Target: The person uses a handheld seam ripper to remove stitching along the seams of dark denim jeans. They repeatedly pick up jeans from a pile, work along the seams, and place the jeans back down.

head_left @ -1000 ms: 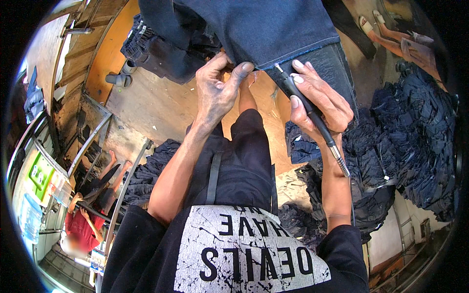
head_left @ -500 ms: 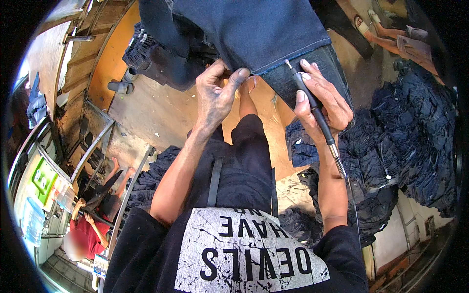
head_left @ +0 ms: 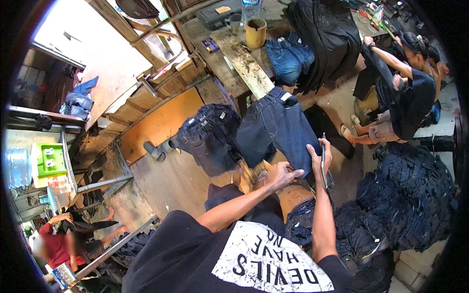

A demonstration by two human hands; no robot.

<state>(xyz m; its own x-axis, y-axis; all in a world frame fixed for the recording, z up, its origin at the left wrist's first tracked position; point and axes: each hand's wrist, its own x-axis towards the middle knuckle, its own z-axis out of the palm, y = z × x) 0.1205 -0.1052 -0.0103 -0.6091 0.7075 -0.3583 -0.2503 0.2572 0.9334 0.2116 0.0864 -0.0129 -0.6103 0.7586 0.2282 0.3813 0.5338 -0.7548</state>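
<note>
1. One pair of dark blue shorts (head_left: 295, 127) lies just ahead of the person, its waistband (head_left: 279, 96) over the end of a wooden plank (head_left: 250, 73) that juts from the bench (head_left: 233, 81).
2. The long axis of the shorts runs from that plank toward the person, slanting a little rightward, so the leg hem is the end nearest the body.
3. The left hand (head_left: 285, 176) is closed on the lower left corner of that leg, thumb on top. The right hand (head_left: 322, 156) grips a slim pen-like tool (head_left: 323, 146) along the leg's right edge. The two hands are near each other but apart; both are close to the hem. Whether the tool's tip touches cloth, I cannot tell.
4. Left of the shorts hangs a bunch of dark garments (head_left: 209, 141); a dark heap of clothes (head_left: 410, 200) lies to the right.
5. Compared with the earlier frames, the view takes in more ahead: the plank, the bench and a co-worker's upper body (head_left: 417, 100) now show. The tool, slanted toward the hem then, now stands nearly upright in view.
</note>
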